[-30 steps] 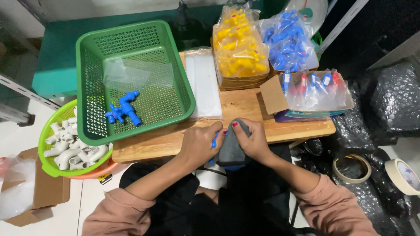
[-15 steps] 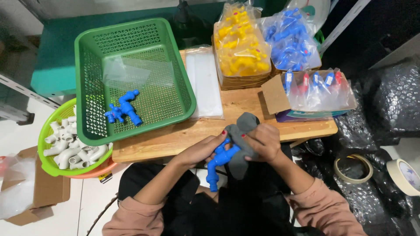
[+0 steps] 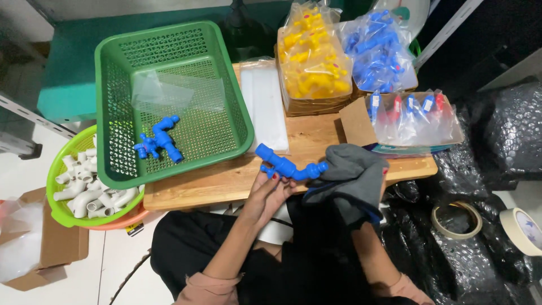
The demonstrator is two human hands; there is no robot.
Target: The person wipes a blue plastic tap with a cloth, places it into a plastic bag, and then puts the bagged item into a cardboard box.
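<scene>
The left hand (image 3: 270, 191) grips a blue plastic tap (image 3: 287, 166) from below, fingers curled round its body, holding it just above the near edge of the wooden table (image 3: 226, 181). At three o'clock from that hand, the right hand (image 3: 361, 183) is buried in a grey cloth (image 3: 350, 175), so its fingers cannot be told apart, though the cloth is wrapped over the tap's spout end. At ten o'clock from the left hand stands a green mesh basket (image 3: 226, 85) with a second blue tap (image 3: 160, 140) and a clear plastic sleeve lying inside. Further on at nine o'clock, a lime bowl (image 3: 62, 212) holds white pipe elbows (image 3: 90, 186). At twelve to one o'clock lie bags of yellow taps (image 3: 310, 62) and blue taps (image 3: 379, 51). Tape rolls (image 3: 457, 220) lie at four o'clock.
</scene>
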